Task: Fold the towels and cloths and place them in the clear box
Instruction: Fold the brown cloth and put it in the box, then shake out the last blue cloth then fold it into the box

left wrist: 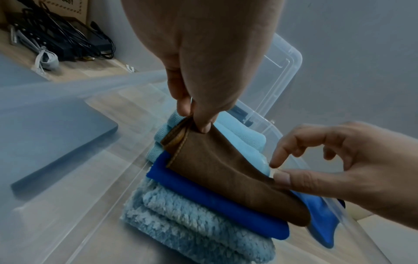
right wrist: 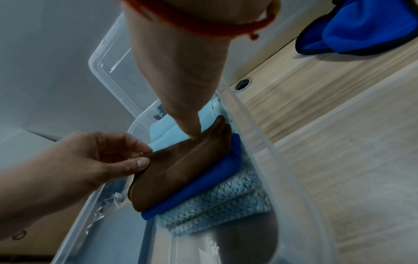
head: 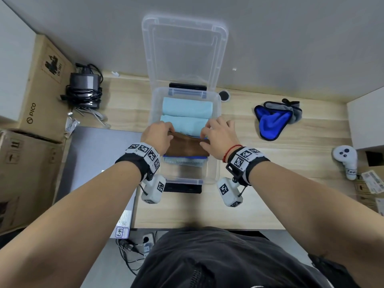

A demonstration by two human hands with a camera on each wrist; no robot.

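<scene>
The clear box [head: 217, 169] stands mid-table with its lid [head: 182, 48] leaning open against the wall. At the back of the box lie two folded light blue towels [head: 187, 107]. Nearer me a brown cloth [head: 185, 147] [left wrist: 226, 175] [right wrist: 176, 167] lies on a blue cloth [left wrist: 214, 200], and both lie on a fluffy pale blue towel [left wrist: 192, 232]. My left hand [head: 171, 130] [left wrist: 196, 119] pinches the brown cloth's far left corner. My right hand [head: 204, 136] [left wrist: 277, 169] holds its far right edge, thumb on top. An unfolded blue and grey cloth [head: 272, 123] [right wrist: 361, 32] lies on the table to the right.
Cardboard boxes [head: 39, 86] and a power adapter with tangled cables [head: 85, 88] crowd the left side. A grey slab [head: 97, 154] lies left of the box. A white controller [head: 346, 159] and a white box [head: 365, 121] sit at the right edge. A cable hole [head: 224, 96] is behind the box.
</scene>
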